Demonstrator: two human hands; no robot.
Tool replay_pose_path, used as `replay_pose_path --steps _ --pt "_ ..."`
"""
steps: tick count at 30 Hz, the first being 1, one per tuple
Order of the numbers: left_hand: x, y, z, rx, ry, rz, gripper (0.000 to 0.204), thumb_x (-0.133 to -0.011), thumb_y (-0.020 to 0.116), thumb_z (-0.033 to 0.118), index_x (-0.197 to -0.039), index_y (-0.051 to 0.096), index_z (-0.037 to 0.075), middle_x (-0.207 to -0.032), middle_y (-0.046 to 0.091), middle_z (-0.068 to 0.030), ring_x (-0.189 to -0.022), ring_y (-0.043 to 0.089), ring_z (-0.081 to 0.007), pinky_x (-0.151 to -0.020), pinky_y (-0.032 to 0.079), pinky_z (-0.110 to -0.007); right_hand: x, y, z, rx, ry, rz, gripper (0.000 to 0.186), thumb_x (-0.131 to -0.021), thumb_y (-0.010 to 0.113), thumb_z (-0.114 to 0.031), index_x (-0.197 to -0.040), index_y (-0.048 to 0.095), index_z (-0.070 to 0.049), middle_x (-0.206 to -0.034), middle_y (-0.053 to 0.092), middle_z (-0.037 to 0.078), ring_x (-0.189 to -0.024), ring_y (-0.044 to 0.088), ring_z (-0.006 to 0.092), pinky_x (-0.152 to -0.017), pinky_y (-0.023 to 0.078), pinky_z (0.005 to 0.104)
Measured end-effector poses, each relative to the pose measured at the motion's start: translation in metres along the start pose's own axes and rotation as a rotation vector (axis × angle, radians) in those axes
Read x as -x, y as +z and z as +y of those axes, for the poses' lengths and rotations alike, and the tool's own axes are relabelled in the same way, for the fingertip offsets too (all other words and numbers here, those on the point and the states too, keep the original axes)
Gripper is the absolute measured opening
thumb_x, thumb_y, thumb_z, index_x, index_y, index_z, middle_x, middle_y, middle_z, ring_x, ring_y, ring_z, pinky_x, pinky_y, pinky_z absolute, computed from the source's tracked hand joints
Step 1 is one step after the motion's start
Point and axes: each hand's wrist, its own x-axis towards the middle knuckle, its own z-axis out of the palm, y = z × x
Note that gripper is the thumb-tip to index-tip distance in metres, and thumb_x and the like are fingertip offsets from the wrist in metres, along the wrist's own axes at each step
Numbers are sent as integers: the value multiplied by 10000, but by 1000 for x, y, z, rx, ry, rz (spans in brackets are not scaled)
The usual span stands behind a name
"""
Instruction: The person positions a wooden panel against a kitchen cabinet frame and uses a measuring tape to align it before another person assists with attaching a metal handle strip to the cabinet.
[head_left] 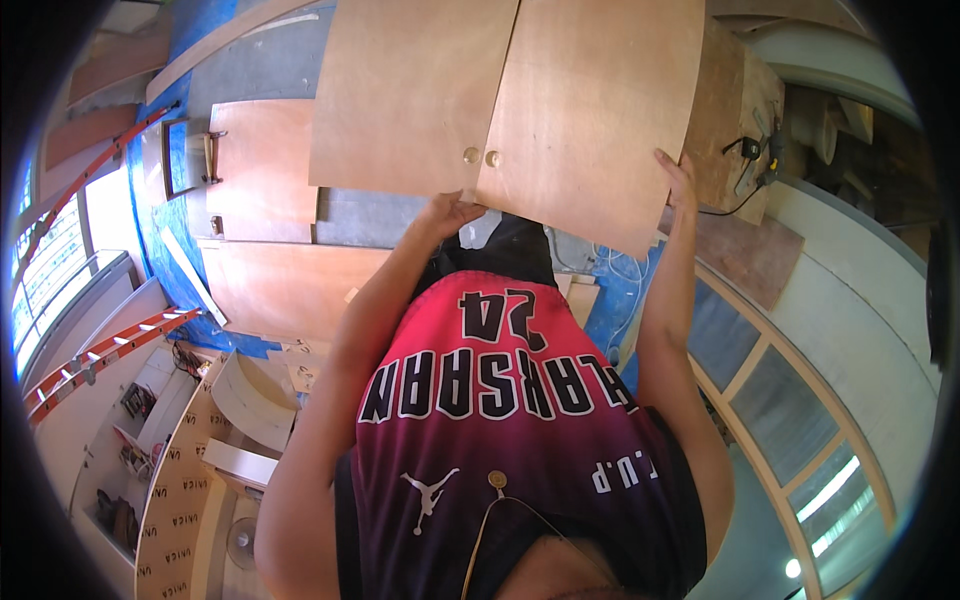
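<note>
Two pale plywood panels lie side by side ahead of me, a narrow dark gap between them. The left panel (410, 90) and the right panel (595, 110) each have a small round recess by the gap, close to the near edge. My left hand (452, 213) is closed on the near left corner of the right panel, right beside the left panel's corner. My right hand (681, 182) grips the right panel's right edge, thumb on top and the other fingers partly hidden underneath. The right panel sits slightly turned against the left one.
More plywood sheets (265, 165) lie on the left. An orange ladder (105, 360) stands at the far left by a window. A black and yellow power tool (748, 148) with a cord rests on a wooden surface at the right. A wood-framed glazed panel (785, 410) stands at lower right.
</note>
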Motion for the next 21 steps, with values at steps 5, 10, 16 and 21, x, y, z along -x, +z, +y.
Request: replay_pose_path --steps 5,10,16,21 --pt "-10 -11 1 91 6 -46 510 -1147 303 184 -1548 234 -123 -1558 282 -448 -1453 346 -585 -1226 348 -647 -4 -3 4 20 7 -48 506 -918 824 -156 -1300 560 44 -1230 690 158 -1052 701 227 -891 595 373" --pt "-1 -4 5 146 -22 68 504 -1129 319 151 -1521 256 -160 -1554 285 -451 -1457 342 -582 -1233 342 -642 -12 -9 14 0 29 -85 509 -919 824 -151 -1316 565 35 -1229 695 144 -1062 699 225 -901 593 369" --pt "-2 -6 7 167 -34 82 501 -1112 348 131 -1497 282 -182 -1542 308 -452 -1445 358 -586 -1224 359 -642 -15 -15 23 -2 76 -81 496 -921 825 -155 -1305 573 32 -1224 701 146 -1076 695 222 -918 587 381" --pt "2 -1 5 112 -8 69 514 -1108 360 131 -1496 272 -195 -1539 306 -458 -1438 369 -586 -1221 367 -634 -21 -20 33 2 74 -70 448 -951 785 -136 -1299 556 29 -1218 698 151 -1026 721 233 -868 621 400"
